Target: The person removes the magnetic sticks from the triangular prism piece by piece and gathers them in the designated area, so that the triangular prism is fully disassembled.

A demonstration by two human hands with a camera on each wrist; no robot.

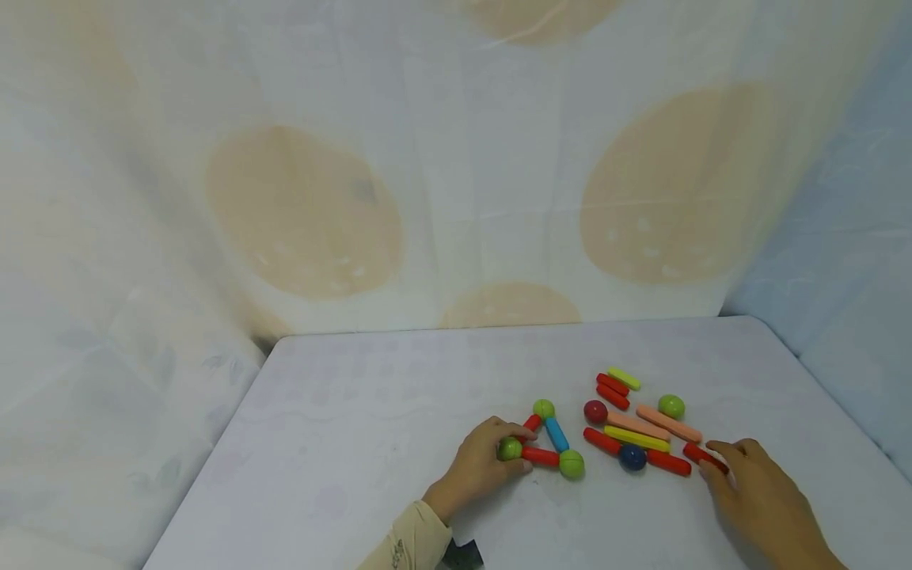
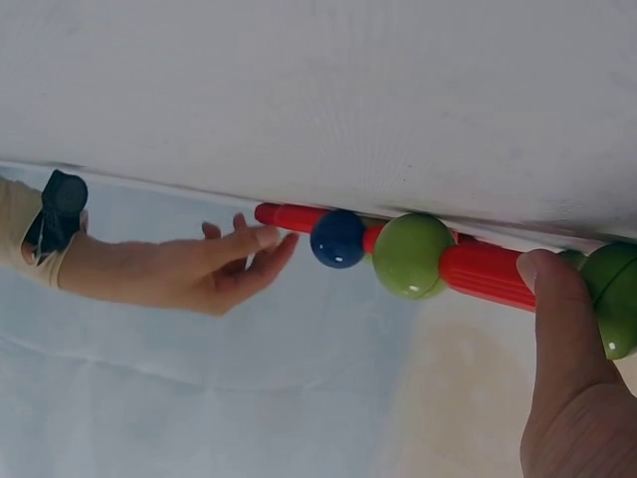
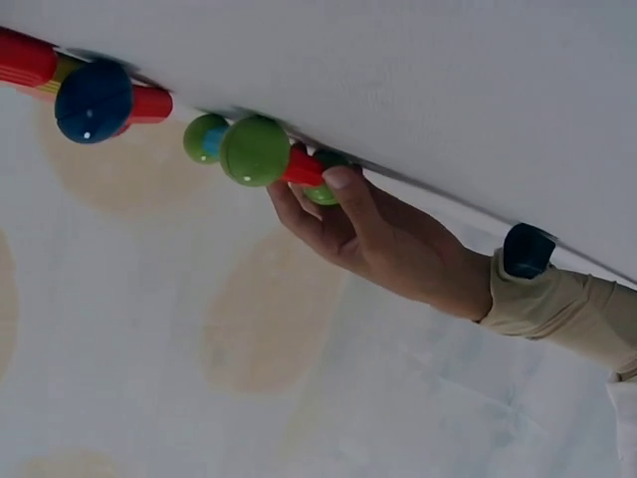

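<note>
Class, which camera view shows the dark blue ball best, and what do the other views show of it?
The left wrist view shows the dark blue ball best: large, sharp, beside a red stick near the right hand's fingertips. The right wrist view shows it clearly too, but at the frame's upper left corner. The head view shows it small, among loose sticks.

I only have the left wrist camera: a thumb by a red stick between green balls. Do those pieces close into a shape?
Observer: Yes. In the head view the left hand grips the near-left green ball of a flat triangle, whose far side is a blue stick.
Operator: What lies beyond the navy ball?
Observer: Behind the navy ball lies a loose pile with a yellow stick, a dark red ball and a loose green ball.
Operator: And the right hand?
Observer: The right hand touches the pile's rightmost red stick, which lies on the table.
</note>
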